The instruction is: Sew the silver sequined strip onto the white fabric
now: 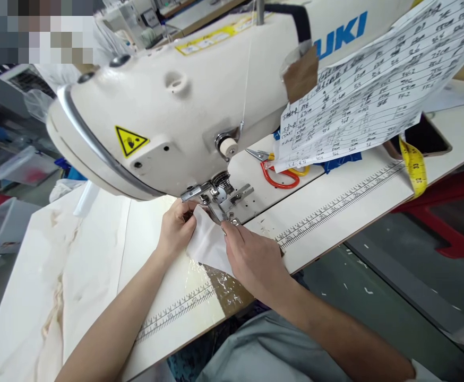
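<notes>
A small piece of white fabric (pixel 209 241) lies under the presser foot area of a white sewing machine (pixel 144 116). My left hand (pixel 177 225) pinches the fabric's left edge, close to the needle. On the other side my right hand (pixel 254 254) holds the right edge, thumb and forefinger together near the metal presser foot (pixel 218 204). Both hands are closed on the cloth. Part of the fabric is hidden behind my right fingers and the machine's metal parts. White thread (pixel 247 74) runs down the front of the machine head.
Red-handled scissors (pixel 280 178) lie behind the needle area. A handwritten sheet (pixel 367 90) hangs from the machine arm. A yellow measuring tape (pixel 414 167) drapes over a phone (pixel 427 137) at right. Printed rulers (pixel 335 204) line the table edge. Another person is at the upper left.
</notes>
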`<state>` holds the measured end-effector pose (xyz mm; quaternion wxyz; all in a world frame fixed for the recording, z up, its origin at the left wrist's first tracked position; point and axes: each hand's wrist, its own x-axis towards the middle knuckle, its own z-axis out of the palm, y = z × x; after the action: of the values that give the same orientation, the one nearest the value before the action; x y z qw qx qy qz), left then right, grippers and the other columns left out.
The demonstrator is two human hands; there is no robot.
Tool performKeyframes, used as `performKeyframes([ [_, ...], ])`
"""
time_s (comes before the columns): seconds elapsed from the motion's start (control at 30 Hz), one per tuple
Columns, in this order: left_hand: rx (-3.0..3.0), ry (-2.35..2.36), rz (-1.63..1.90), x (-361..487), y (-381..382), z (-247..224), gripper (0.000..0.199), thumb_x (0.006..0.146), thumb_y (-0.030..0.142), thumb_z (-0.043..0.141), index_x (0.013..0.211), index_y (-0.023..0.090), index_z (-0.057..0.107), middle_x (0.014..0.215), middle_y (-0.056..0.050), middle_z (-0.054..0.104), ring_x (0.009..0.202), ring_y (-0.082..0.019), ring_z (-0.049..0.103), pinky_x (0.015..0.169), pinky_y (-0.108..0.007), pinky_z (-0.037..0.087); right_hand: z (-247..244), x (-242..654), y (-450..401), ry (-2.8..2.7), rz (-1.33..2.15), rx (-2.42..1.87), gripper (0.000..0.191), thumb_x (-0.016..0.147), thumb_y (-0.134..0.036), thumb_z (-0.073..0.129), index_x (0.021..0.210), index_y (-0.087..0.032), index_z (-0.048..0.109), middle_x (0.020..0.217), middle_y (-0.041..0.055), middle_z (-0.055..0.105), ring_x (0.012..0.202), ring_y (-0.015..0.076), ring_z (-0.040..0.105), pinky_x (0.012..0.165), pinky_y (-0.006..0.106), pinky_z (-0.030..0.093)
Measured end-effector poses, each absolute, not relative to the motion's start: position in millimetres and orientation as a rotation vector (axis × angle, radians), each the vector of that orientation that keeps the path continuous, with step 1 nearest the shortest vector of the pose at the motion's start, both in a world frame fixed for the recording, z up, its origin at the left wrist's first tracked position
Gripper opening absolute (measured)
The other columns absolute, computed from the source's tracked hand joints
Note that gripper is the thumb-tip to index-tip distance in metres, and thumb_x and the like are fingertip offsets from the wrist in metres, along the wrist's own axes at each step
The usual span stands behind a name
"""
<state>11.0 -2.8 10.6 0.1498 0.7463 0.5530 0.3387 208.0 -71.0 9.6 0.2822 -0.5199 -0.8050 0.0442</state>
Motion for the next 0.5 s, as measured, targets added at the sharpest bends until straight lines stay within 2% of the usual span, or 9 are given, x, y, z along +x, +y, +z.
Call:
performKeyframes([
  [0.23, 2.455, 1.507, 1.019, 6.3, -2.1, 7.5, 0.017, 0.076, 0.01, 0.046, 0.081, 0.018, 0.06, 0.086, -0.003, 0.067, 0.079, -0.018, 0.063, 0.069, -0.03, 0.051, 7.8, 205.6, -69.7, -2.181, 0.049, -1.423, 0.023, 0.097, -0.012, 0.05, 0.118, -0.012, 0.06, 0.082, 0.0037, 0.067, 0.06, 0.0155, 0.059, 0.047, 0.029, 0.034],
  [0.4, 2.998, 1.186, 0.975, 8.5, -1.2, 13.6, 0.015, 0.089, 0.006, 0.049, 0.094, 0.016, 0.058, 0.092, -0.007, 0.066, 0.084, -0.02, 0.059, 0.073, -0.034, 0.053, 4.2, 202.2, -69.6, -2.171, -0.071, -1.409, 0.025, 0.096, -0.009, 0.049, 0.118, -0.009, 0.06, 0.084, 0.0058, 0.067, 0.064, 0.0174, 0.061, 0.052, 0.029, 0.038],
  [0.5, 3.037, 1.122, 0.823, 10.1, -4.6, 21.9, 0.013, 0.093, 0.008, 0.049, 0.099, 0.014, 0.06, 0.096, -0.01, 0.064, 0.088, -0.021, 0.057, 0.075, -0.035, 0.055, 4.8, 205.6, -77.2, -2.146, -0.076, -1.405, 0.026, 0.098, -0.009, 0.045, 0.12, -0.006, 0.058, 0.082, 0.0069, 0.068, 0.063, 0.0181, 0.063, 0.051, 0.029, 0.039],
])
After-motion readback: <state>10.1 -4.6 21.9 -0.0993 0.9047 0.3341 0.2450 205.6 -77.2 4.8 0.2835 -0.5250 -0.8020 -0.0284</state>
